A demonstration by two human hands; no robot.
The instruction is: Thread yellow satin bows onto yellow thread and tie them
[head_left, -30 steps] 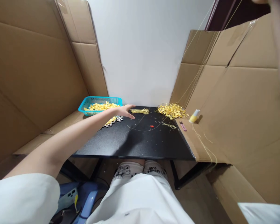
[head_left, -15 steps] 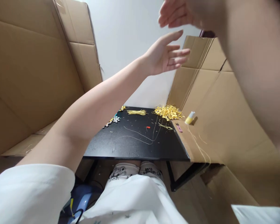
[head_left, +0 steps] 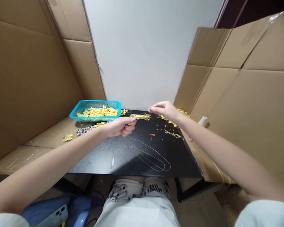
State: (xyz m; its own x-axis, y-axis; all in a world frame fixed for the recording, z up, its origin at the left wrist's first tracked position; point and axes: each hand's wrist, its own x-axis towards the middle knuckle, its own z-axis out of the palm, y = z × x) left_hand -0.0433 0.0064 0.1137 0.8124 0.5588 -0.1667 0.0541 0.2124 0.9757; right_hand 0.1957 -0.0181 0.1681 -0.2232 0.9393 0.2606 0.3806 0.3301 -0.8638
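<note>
The left hand [head_left: 121, 126] has its fingers curled in and the thumb pressed on the index finger; whether thread is in this pinch, I cannot tell. In my opinion the pinch should be firm, so that a fine end does not slip. The thread [head_left: 170, 165] lies in loose loops on the black table [head_left: 94, 164], below the hands; it is better to draw it slowly, so the loops do not knot. The right hand [head_left: 164, 110] has thumb and fingertips brought together, and what they pinch is too small to see. A gentle, even pull seems wise.

Around, from the left, a phone [head_left: 53, 217] lies low, beside the table. A single yellow piece [head_left: 68, 137] rests on the cardboard, then silver beads [head_left: 83, 130], partly behind the left forearm. The blue basket [head_left: 92, 103] contains many yellow pieces. Near the left fingertips lies a bundle of yellow strips [head_left: 140, 117], and further right a red piece [head_left: 153, 135] and loose clippings [head_left: 172, 133], which could catch the thread. The right arm partly covers a yellow heap [head_left: 183, 112] and the spool [head_left: 203, 120].
</note>
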